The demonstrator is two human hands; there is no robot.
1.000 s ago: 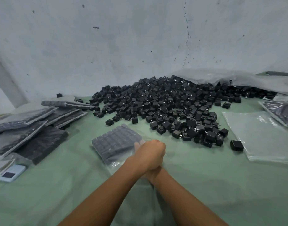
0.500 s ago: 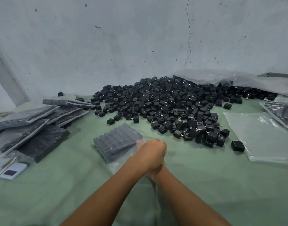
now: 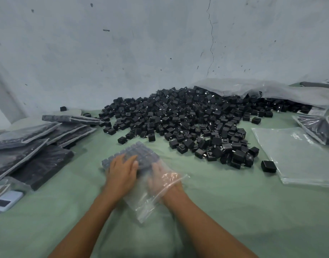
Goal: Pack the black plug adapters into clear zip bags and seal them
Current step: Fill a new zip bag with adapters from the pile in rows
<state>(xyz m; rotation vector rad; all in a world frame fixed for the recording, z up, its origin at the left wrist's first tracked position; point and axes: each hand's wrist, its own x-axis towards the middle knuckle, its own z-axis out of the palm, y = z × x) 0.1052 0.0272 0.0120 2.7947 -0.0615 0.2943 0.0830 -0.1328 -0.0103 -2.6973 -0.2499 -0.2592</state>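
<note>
A clear zip bag [image 3: 141, 203] holding rows of black plug adapters [image 3: 141, 151] lies on the green table in front of me. My left hand [image 3: 122, 173] lies flat on top of the bag, fingers spread, pressing the rows. My right hand [image 3: 162, 176] is inside the bag's open mouth, fingers straight against the adapters, seen through the plastic. A big loose heap of black adapters [image 3: 193, 123] spreads across the table behind. One stray adapter [image 3: 268, 166] sits at the right.
Filled bags [image 3: 29, 146] are stacked at the left, with a small white device [image 3: 6, 201] in front of them. A pile of empty clear bags [image 3: 297, 155] lies at the right, a large crumpled plastic sheet [image 3: 271, 90] behind the heap. A grey wall stands close behind the table.
Both hands were clasped together at the bag's mouth; now they have parted, the left lying flat on the bag and the right slid inside it.
</note>
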